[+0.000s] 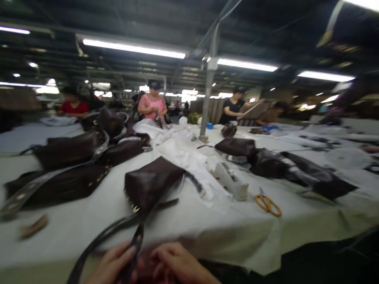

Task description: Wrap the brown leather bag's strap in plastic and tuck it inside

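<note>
A dark brown leather bag lies near the table's front edge, with gold-coloured studs and rings along its side. From it a long dark strap runs down to me, and my left hand is closed around it. Just to the right, my right hand has its fingers curled together close to the strap. What those fingers hold, if anything, is hidden and blurred. A short strap end with a buckle sticks out from the bag's right side.
More dark bags are heaped at the left, others at the right. Orange-handled scissors and a grey tape dispenser lie on the white-covered table. A metal post rises from it. Several people work beyond.
</note>
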A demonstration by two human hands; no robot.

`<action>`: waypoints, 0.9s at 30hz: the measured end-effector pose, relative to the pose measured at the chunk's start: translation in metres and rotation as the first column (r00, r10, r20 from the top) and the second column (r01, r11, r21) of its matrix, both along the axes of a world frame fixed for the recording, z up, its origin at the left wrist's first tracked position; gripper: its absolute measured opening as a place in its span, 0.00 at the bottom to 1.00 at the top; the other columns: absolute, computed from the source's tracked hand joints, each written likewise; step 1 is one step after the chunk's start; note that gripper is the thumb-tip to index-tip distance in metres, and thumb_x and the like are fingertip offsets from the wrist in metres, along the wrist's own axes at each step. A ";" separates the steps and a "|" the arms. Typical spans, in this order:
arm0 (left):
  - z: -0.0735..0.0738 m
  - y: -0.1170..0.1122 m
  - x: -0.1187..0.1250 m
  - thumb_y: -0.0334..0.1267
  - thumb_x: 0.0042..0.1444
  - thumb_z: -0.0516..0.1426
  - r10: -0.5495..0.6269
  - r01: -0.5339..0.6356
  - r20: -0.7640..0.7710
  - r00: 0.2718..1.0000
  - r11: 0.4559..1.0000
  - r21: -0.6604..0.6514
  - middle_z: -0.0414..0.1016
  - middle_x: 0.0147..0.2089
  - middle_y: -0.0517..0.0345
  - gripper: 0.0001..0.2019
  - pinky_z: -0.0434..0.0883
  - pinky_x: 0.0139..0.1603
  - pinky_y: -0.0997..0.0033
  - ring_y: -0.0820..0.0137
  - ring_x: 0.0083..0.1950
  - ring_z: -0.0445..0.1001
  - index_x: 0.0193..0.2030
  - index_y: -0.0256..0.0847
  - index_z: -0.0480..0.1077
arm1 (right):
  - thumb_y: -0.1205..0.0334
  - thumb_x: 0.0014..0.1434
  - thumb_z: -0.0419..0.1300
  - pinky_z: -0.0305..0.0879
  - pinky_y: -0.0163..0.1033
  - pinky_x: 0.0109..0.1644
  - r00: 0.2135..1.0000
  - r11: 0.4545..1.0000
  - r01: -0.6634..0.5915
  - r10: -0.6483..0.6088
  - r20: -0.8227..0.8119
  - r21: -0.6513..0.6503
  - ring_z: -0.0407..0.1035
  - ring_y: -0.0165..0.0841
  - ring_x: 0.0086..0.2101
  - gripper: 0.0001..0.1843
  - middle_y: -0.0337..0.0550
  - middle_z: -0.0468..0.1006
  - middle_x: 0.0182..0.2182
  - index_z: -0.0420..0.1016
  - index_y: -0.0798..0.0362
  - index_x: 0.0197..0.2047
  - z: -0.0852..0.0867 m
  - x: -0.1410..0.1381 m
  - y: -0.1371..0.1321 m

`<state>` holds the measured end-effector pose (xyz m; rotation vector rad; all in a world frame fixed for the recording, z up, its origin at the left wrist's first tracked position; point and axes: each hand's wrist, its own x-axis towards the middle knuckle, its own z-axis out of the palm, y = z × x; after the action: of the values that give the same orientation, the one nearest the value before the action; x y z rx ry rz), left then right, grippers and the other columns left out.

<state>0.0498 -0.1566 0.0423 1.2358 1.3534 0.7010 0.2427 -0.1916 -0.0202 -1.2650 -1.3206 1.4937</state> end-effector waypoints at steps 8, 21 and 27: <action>-0.031 -0.003 -0.015 0.49 0.51 0.58 -0.247 0.290 0.355 0.902 0.954 -0.072 0.75 0.24 0.56 0.16 0.60 0.20 0.81 0.76 0.21 0.70 0.35 0.35 0.69 | 0.43 0.42 0.71 0.50 0.29 0.18 0.768 0.937 0.065 -0.266 -0.582 -0.342 0.53 0.22 0.15 0.27 0.30 0.66 0.18 0.68 0.53 0.33 -0.011 -0.063 0.033; -0.044 -0.020 -0.028 0.45 0.55 0.54 -0.195 0.199 0.124 0.973 0.980 -0.024 0.77 0.31 0.54 0.16 0.68 0.32 0.72 0.70 0.29 0.74 0.42 0.35 0.70 | 0.51 0.35 0.76 0.49 0.29 0.23 0.701 0.908 0.145 -0.374 -0.608 -0.392 0.60 0.23 0.21 0.25 0.33 0.70 0.20 0.67 0.55 0.27 -0.017 -0.070 0.045; -0.042 -0.010 -0.010 0.46 0.56 0.52 -0.171 0.172 0.062 0.983 0.985 -0.011 0.76 0.29 0.57 0.13 0.61 0.23 0.79 0.73 0.26 0.73 0.37 0.37 0.68 | 0.49 0.37 0.74 0.55 0.30 0.23 0.681 0.910 0.072 -0.344 -0.646 -0.409 0.61 0.25 0.20 0.26 0.31 0.70 0.20 0.63 0.53 0.28 -0.020 -0.070 0.044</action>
<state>0.0401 -0.1667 0.0000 1.2908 1.1841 0.6004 0.1730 -0.1480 -0.0402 -0.8385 -0.3796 1.8309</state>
